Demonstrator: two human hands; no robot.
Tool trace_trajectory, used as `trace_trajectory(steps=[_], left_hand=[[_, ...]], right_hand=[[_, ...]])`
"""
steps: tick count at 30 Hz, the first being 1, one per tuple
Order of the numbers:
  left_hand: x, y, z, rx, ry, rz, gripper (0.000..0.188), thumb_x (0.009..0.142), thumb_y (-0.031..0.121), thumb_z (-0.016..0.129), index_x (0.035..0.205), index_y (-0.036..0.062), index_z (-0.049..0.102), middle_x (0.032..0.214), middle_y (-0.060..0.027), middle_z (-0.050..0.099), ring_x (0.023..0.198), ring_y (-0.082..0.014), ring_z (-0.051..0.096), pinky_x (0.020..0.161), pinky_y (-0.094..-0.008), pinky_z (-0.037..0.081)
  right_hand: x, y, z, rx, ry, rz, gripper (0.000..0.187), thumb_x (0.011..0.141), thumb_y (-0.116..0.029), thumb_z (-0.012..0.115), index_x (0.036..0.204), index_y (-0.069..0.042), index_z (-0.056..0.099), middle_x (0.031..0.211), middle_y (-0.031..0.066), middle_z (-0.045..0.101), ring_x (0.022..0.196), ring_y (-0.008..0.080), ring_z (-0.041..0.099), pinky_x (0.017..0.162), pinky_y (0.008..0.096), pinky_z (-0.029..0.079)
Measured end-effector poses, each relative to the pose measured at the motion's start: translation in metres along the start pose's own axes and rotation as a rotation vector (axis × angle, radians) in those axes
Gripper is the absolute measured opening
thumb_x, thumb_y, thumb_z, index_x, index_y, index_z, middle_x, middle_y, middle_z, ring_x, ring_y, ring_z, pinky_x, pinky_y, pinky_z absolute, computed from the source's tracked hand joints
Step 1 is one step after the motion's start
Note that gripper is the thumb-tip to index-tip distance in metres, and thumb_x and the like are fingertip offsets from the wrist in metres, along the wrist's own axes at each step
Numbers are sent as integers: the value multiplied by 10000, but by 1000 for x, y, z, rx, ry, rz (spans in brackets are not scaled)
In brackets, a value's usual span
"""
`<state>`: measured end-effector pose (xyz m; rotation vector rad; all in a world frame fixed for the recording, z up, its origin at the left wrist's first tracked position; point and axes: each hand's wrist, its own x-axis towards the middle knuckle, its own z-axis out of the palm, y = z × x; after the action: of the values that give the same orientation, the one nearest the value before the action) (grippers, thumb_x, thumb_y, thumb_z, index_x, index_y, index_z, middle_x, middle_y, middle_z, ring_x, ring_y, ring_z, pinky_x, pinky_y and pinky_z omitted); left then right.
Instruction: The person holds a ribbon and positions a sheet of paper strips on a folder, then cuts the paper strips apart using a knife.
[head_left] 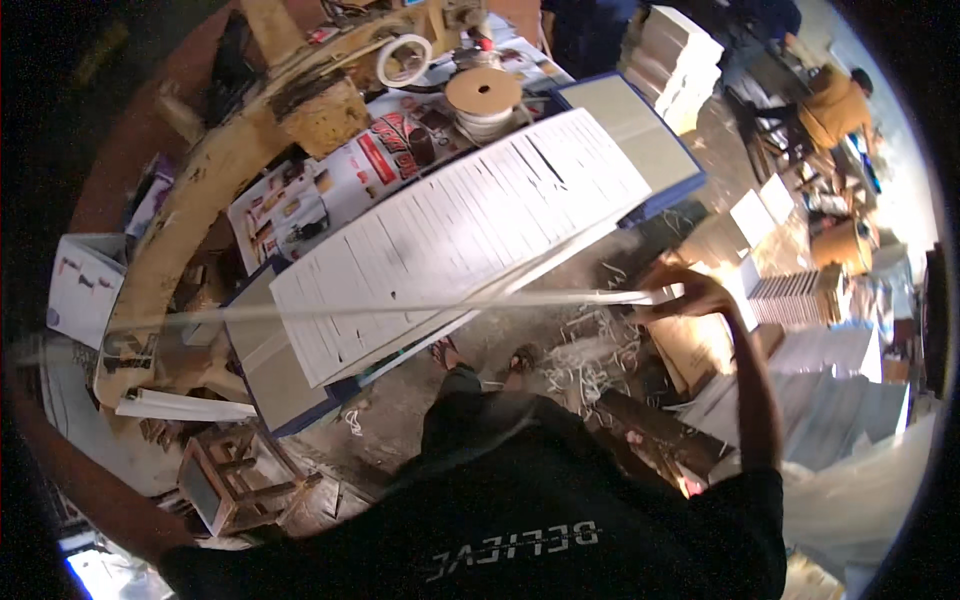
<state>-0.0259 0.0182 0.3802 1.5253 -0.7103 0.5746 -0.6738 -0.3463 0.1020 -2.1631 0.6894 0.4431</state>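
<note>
While a white strip [560, 299] is stretched across the paper block [450, 240], it is pinched by the right hand's [692, 292] fingers, right of the block; the left hand's, out of sight, cannot be told. Drawing-out appears done, fixing not.

Here's the paper stack [460, 235] right before me — spool [484, 93] behind it, ring [382, 66] left of that — stool [203, 490] down at my left!
</note>
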Motion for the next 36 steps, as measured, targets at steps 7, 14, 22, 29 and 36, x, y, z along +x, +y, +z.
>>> trace_trajectory(steps=[7, 14, 22, 29, 36], left_hand=[[4, -176, -240, 452, 282, -355, 439, 1093, 284, 482, 1450, 39, 557, 923, -34, 648, 768, -121, 592, 755, -260, 540], [-262, -3, 57, -27, -746, -411, 428, 1050, 316, 597, 1390, 56, 615, 1061, -47, 711, 880, -124, 655, 847, -297, 564], [-283, 47, 120, -388, -1498, -424, 248, 950, 131, 743, 1169, 30, 686, 1018, -133, 748, 859, -145, 747, 660, -276, 588], [-135, -88, 121, -200, -229, -376, 375, 993, 330, 728, 1292, 104, 710, 1110, 11, 715, 859, -66, 574, 748, -231, 448], [-44, -280, 175, 969, -1133, -599, 535, 847, 376, 828, 1261, 61, 700, 909, -122, 716, 826, -258, 693, 804, -385, 549]], right_hand=[[-122, 235, -97, -695, 642, 200, 246, 881, -79, 636, 1095, -25, 746, 1062, 198, 730, 998, 379, 672, 906, 419, 552], [0, -196, -60, 41, 49, -488, 362, 922, -241, 779, 1187, -17, 678, 1076, 161, 751, 1008, 271, 754, 893, 360, 593], [8, -199, -101, 366, 1180, -445, 445, 1109, -187, 464, 1428, 122, 493, 1305, 241, 674, 1149, 356, 694, 939, 442, 611], [89, -159, -83, 99, 1115, -332, 376, 1087, -104, 519, 1424, 61, 542, 1313, 171, 682, 1207, 231, 659, 1028, 363, 552], [262, -222, -46, 453, 114, -415, 749, 931, -420, 772, 1436, 74, 522, 1125, 217, 759, 1032, 348, 747, 1011, 501, 571]])
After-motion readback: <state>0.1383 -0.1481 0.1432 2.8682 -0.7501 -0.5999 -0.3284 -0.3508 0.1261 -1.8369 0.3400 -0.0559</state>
